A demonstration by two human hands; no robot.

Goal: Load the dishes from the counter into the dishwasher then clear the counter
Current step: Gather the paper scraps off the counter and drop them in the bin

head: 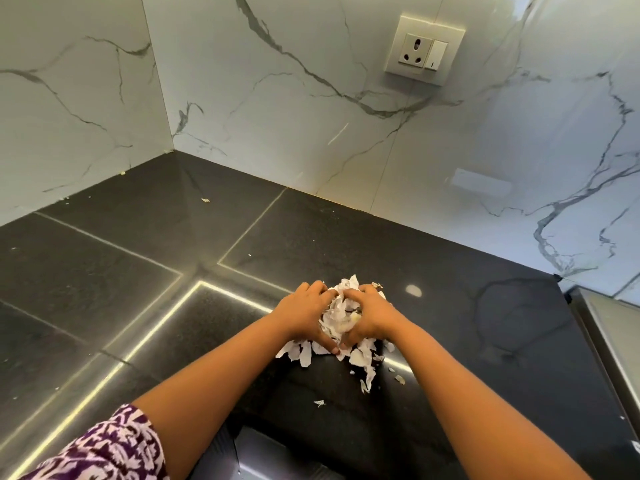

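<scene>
White veined marble walls (311, 98), wall socket (424, 50), strip-light reflections.

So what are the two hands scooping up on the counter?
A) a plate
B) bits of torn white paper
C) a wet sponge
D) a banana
B: the left hand and right hand curl round a heap of torn white paper, with loose scraps around it on the dark counter.
</scene>
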